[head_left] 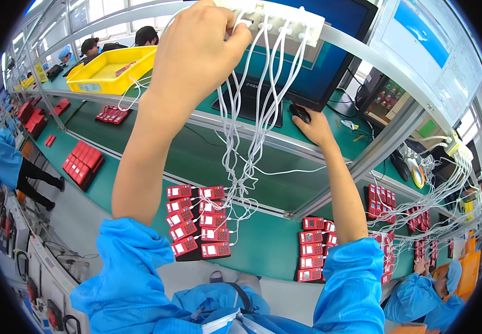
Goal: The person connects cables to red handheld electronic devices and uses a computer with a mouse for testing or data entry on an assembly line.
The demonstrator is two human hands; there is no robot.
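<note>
The left hand point(196, 47) is gripping a white cable point(240, 25) at the hub point(277, 19) at the top centre of the frame; the right hand point(313, 127) is closing over the mouse point(300, 113). Seating that plug looks next.

Hands point(196, 50) on cables point(252, 111), mouse point(300, 113)

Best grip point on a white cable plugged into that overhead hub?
Likely the plug itself where it enters the white hub, pinched from below, as the left hand does. The cables hang slack and tangled, so pulling lower would only drag the bundle.
</note>
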